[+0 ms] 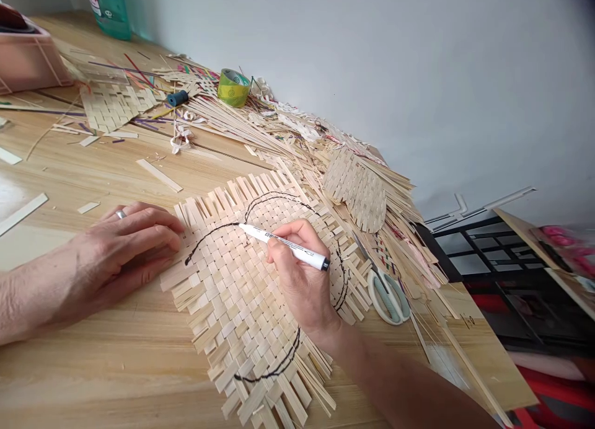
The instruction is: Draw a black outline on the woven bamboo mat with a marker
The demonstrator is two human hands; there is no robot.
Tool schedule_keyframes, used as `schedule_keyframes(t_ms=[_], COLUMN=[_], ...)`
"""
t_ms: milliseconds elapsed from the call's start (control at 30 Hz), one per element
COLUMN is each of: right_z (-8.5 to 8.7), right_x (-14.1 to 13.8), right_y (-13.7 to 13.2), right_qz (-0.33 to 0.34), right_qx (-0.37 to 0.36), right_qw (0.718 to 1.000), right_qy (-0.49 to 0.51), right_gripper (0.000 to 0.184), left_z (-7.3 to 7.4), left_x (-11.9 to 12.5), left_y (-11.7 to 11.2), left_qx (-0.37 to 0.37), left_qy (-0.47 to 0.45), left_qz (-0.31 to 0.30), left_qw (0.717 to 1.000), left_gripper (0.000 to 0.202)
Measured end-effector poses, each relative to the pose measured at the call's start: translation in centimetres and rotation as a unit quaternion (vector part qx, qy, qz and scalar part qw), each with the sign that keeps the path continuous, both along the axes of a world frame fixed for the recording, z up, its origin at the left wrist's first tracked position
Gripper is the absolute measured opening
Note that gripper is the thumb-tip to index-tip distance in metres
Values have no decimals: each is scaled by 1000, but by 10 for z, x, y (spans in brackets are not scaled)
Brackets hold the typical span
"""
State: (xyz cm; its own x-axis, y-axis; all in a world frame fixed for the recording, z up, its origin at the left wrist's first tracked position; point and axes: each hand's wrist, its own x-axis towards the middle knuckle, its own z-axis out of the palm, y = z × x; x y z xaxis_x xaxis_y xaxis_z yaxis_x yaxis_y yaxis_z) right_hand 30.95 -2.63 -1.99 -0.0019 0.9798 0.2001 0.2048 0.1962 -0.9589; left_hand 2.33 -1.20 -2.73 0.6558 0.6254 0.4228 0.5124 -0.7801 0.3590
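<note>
A woven mat of pale wood strips (251, 280), with loose strip ends all round its edge, lies on the table. Black curved lines are drawn on it, some doubled. My right hand (302, 280) grips a white marker (292, 248), its tip at the mat's upper part where two curves meet. My left hand (134, 249), with a ring on one finger, rests on the table, fingers slightly bent and fingertips at the mat's left edge. It holds nothing I can see. Scissors with pale green handles (389, 296) lie right of the mat, blades partly against the strips.
Behind the mat are a heap of loose strips (279, 137), a tape roll (233, 88), a blue thread spool (177, 98) and smaller woven pieces (356, 187). A pink box (32, 60) and a green bottle (111, 13) stand at the back left, near the wall.
</note>
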Motion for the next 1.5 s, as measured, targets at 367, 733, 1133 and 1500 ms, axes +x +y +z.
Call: schedule_keyframes(t_ms=[367, 733, 1133, 1500], right_z=[0, 3, 1, 1], right_x=[0, 0, 0, 0], right_y=[2, 3, 3, 3], right_qz=[-23, -23, -38, -19], right_qx=[-3, -10, 7, 0], right_qw=[1000, 999, 998, 999], right_qy=[11, 35, 39, 33], right_gripper=[11, 12, 11, 13], left_z=[-4, -10, -12, -4], left_x=[7, -5, -6, 1], left_y=[-4, 3, 5, -4], left_qx=[-30, 12, 24, -22], left_qy=[-40, -9, -2, -1], left_qz=[64, 1, -9, 30], left_qw=[997, 1000, 1000, 999], left_gripper=[21, 22, 20, 20])
